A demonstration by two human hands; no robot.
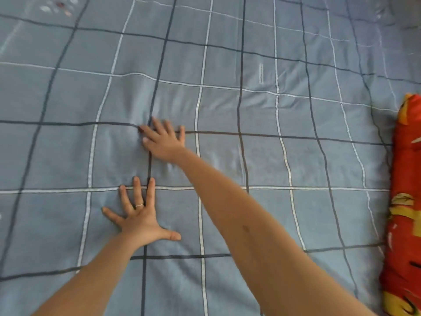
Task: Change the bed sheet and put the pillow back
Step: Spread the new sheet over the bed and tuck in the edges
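Blue-grey checked bed sheet with dark and white grid lines (296,53): fills nearly the whole frame, spread over the bed.

Left hand (141,217): lower centre-left. Palm down, fingers and thumb splayed wide, pressing flat on the sheet, gripping nothing. Thin ring on one finger.

Right hand (163,140): just above the left, nearer frame centre. Also flat and splayed on the cloth, nothing held. Its arm reaches in diagonally from the lower right. Shallow creases fan out above and left of this hand.

Long red pillow with yellow print (405,201): right edge of frame, partly cut off, lying on the sheet. Its long axis runs top to bottom of the frame.

Key relation: the pillow lies to the right of both hands and well apart from them. The right arm is the nearer one.

Judgement: the sheet looks to be on and smoothing is in hand, with the pillow not yet put back. Fetching it would mean a reach rightward, meeting the pillow side-on, with the hands spaced along its length. Which end of the bed is the head cannot be told.
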